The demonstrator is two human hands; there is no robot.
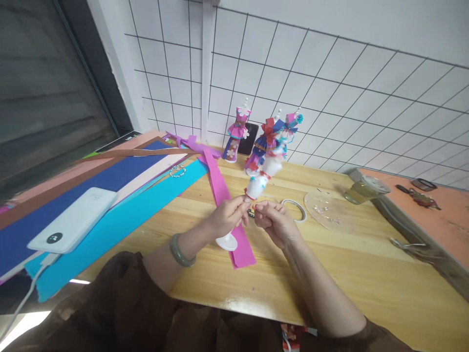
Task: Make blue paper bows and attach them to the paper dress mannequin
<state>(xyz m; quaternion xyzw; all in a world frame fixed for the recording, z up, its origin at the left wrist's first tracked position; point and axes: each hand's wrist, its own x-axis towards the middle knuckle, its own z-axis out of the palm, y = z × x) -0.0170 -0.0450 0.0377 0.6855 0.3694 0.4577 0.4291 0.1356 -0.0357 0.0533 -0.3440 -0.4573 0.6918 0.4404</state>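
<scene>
My left hand (232,212) is closed around the thin lower part of a small white dress-form figure (258,185), tilted toward the back right. Red and blue trim runs along its white layers, and its upper part is blurred. Below my fingers a round white base (227,241) shows over a magenta paper strip (244,250). My right hand (276,220) is pinched beside the left, close to the figure's lower end. A tiny red bit shows at its fingertips, too small to name. Behind stand decorated paper-dress figures, one in pink and purple (238,129), another in red and blue (266,139).
Coloured paper sheets (172,195) and a white power bank (75,220) with a cable lie left. Right of my hands are a tape roll (305,215), a clear dish (322,222) of small pieces, a glass cup (361,190) and scissors (408,243). A phone (248,139) leans at the back.
</scene>
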